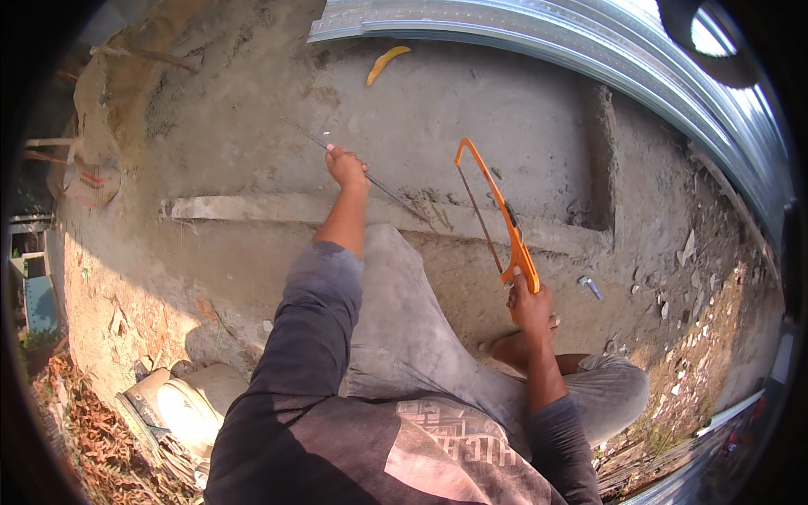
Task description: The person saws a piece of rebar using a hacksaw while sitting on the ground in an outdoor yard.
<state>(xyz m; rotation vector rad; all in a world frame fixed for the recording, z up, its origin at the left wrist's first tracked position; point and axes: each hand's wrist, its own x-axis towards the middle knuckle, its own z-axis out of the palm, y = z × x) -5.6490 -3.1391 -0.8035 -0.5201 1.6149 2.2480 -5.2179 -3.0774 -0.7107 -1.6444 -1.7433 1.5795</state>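
Note:
In my right hand [530,309] is an orange hacksaw [498,195], its fingers wrapped round the handle. The frame points away from me and its dark blade [480,217] faces left, touching nothing that I can see. My left hand [347,167] is closed on a thin dark metal rod [389,193], which slants from upper left to lower right. The rod's near end reaches the low concrete ledge [278,207] in front of my knee. Between the hacksaw and the rod there is a gap.
Beyond the ledge lies a grey cement floor with a curved yellow object [387,64] on it. Corrugated metal sheets [539,25] stretch across the far right. A small blue-handled tool [591,287] lies right of the hacksaw. Pale buckets [189,412] and rubble flank me.

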